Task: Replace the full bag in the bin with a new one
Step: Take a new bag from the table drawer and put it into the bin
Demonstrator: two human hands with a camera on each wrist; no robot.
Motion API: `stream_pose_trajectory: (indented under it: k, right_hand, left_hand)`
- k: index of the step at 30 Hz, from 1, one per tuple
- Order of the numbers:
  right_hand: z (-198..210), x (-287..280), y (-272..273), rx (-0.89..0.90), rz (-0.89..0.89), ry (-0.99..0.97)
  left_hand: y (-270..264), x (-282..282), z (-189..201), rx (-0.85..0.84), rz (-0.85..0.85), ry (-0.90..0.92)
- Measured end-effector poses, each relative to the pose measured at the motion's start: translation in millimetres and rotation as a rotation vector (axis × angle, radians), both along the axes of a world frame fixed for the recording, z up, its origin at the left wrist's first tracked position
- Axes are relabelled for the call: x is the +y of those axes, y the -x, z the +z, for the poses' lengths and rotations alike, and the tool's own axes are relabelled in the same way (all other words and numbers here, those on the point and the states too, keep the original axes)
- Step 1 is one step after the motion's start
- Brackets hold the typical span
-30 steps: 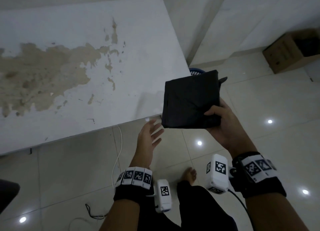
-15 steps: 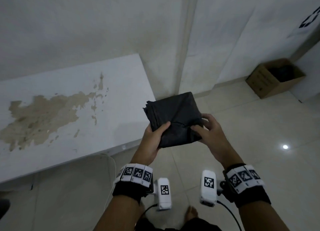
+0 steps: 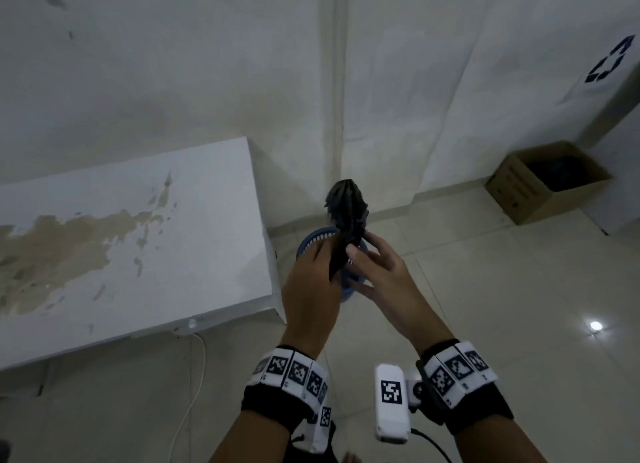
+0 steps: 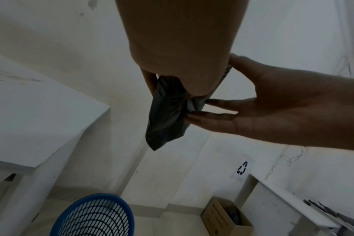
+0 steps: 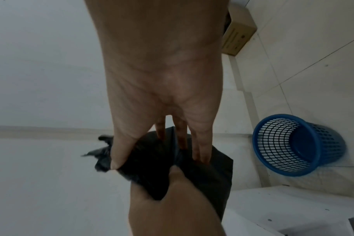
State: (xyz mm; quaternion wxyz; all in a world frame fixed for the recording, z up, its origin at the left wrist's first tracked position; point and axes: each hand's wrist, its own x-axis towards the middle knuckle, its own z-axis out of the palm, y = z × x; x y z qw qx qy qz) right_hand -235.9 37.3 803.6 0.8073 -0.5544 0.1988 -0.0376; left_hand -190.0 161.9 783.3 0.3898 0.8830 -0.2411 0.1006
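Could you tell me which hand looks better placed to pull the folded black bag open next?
Probably the right hand: its fingers lie loosely on the folded black plastic bag, free to pull, while the left hand holds it in a firm grip above the blue mesh bin.

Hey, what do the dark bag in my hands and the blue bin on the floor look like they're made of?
The folded black bag looks like thin plastic film with a slight sheen: it crumples into soft creases where both hands pinch it. The round blue mesh bin looks like moulded rigid plastic, judging by its even lattice of holes and smooth rim.
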Motion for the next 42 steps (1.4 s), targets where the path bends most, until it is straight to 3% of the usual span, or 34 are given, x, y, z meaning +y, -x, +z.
stream_pose_trajectory:
  k: [3,7,9,11,14,23,29,35,42]
  right_hand:
    - [-19.4,-14.9,-24.2,0.039,0.001,0.033]
    - [-43.4,-48.2,-61.6,0.072,-0.016,0.219]
    - [-53.6,-68.7,-76.7,0.083,0.034,0.328]
    - [-61.9,-88.3,-91.3,0.109,0.092,0.378]
    - [-75.9,-112.0,-115.4,0.167,0.136,0.377]
    - [-131.7,-159.2,-193.2,0.258,0.069,0.235]
    - [-173.5,-182.8,-224.2,0.234,0.152,0.233]
    - [-254.0,-196.7,-240.6,0.322,0.249,0.127]
    - [-369.2,-191.3,-246.6,0.308,0.209,0.113]
  left_hand:
    - [-19.3,-20.5,-25.2,0.108,-0.1,-0.026]
    - [-56.9,-50.5,-31.2,0.617,-0.218,0.342]
    - [-82.2,-66.9,-31.7,0.885,-0.164,0.549]
    - [-107.4,-85.0,-34.6,1.023,-0.092,0.694]
    - [-138.1,-109.4,-43.2,1.051,-0.044,0.734]
    - [-211.6,-146.5,-114.8,1.013,0.24,0.528]
    - [-219.8,-157.0,-164.3,1.027,0.436,0.629]
    - [-217.5,-153.2,-222.5,0.808,0.536,0.612]
    - [-231.7,-127.4,-333.0,0.655,0.463,0.551]
